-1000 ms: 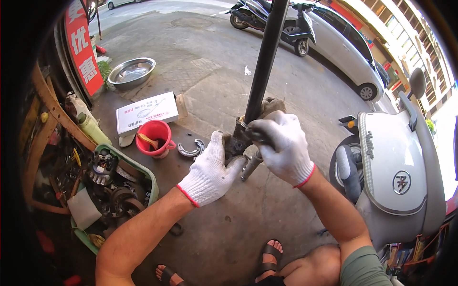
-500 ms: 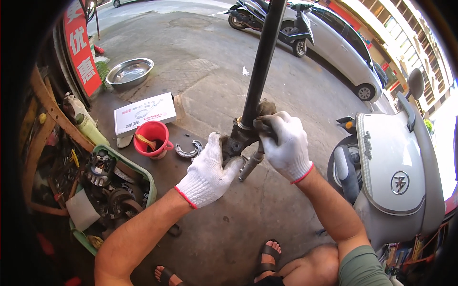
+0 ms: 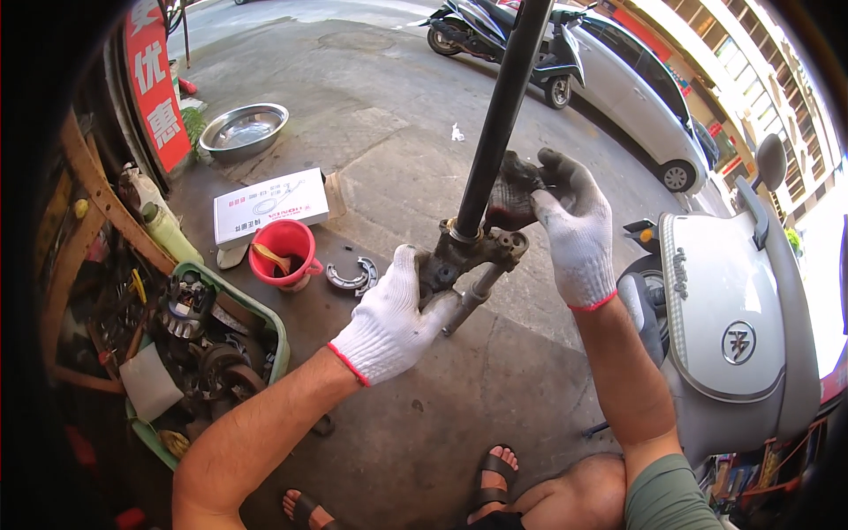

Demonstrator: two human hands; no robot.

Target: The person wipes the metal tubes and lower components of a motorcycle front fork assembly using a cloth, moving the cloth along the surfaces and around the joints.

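Observation:
An upright scooter front fork (image 3: 473, 254) stands in front of me, its long black steering tube (image 3: 503, 115) leaning slightly to the right at the top. My left hand (image 3: 389, 318), in a white knitted glove with red cuff, is closed around the dark, greasy bracket below the tube. A silver fork leg (image 3: 477, 293) slants down beside it. My right hand (image 3: 578, 231), gloved alike with blackened fingers, pinches a dirty dark rag (image 3: 512, 194). That rag hangs just right of the tube, above the bracket's right end.
Left on the ground are brake shoes (image 3: 355, 279), a red bucket (image 3: 287, 258) holding a brush, a white box (image 3: 268, 208) and a metal basin (image 3: 244, 132). A green bin (image 3: 281, 340) of parts lies nearer. A silver scooter (image 3: 724, 309) stands right; a car (image 3: 632, 97) is parked behind.
My right hand has moved right, off the bracket, and turned upward with the rag, exposing the bracket's right end. My left hand keeps its grip.

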